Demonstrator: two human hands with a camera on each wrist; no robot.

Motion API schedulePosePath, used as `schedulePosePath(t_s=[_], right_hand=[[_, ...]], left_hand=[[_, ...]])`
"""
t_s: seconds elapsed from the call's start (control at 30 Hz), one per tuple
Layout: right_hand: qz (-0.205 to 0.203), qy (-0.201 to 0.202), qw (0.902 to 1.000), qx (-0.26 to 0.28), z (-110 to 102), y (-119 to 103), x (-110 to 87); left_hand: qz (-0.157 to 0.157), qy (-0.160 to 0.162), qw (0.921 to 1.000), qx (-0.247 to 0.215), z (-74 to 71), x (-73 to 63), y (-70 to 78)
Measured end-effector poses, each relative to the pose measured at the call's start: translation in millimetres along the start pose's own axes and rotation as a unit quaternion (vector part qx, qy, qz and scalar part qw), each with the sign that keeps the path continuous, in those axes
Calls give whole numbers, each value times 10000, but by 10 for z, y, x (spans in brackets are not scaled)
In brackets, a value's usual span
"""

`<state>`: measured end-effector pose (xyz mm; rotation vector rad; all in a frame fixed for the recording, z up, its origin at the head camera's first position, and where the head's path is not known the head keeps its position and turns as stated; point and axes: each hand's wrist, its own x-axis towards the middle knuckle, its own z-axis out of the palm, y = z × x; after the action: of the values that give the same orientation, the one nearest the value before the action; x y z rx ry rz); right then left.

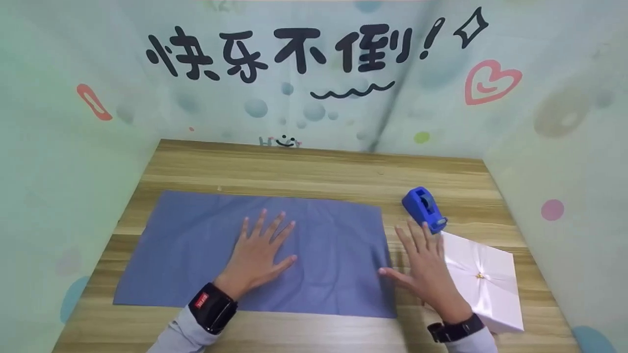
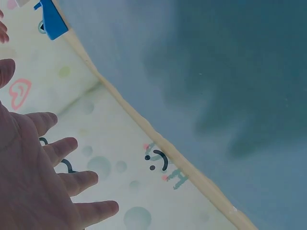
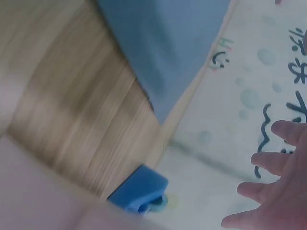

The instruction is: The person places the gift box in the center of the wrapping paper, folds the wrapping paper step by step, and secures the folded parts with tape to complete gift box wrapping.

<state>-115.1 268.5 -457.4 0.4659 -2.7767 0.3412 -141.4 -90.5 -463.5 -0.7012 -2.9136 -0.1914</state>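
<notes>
A blue rectangular sheet [image 1: 196, 245], faintly creased, lies spread on the wooden table. Over its middle is my left hand [image 1: 257, 257], fingers straight and fanned out, holding nothing; the left wrist view shows its shadow on the sheet [image 2: 230, 57]. My right hand [image 1: 429, 269] is also spread and holds nothing, its thumb overlapping the sheet's right edge. Past its fingertips sits a blue tape dispenser [image 1: 422, 208]. A white box [image 1: 500, 260] with a satin ribbon and small gold centre stands beside the right hand, which partly covers its left side.
The wooden tabletop [image 1: 314, 169] shows around the sheet. A pale printed backdrop [image 1: 314, 117] with dark lettering rises behind it and along both sides. Dark bands circle both wrists, including the left wristband [image 1: 213, 308].
</notes>
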Motion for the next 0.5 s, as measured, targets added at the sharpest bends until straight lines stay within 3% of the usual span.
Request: schedulePosePath(t_s=[0.3, 0.5], right_hand=[[851, 15, 9963, 98, -290, 392, -338], [1498, 146, 9886, -18, -398, 696, -578]], left_hand=[[-66, -5, 9999, -89, -8, -51, -58], [-99, -32, 9998, -171, -15, -79, -90]])
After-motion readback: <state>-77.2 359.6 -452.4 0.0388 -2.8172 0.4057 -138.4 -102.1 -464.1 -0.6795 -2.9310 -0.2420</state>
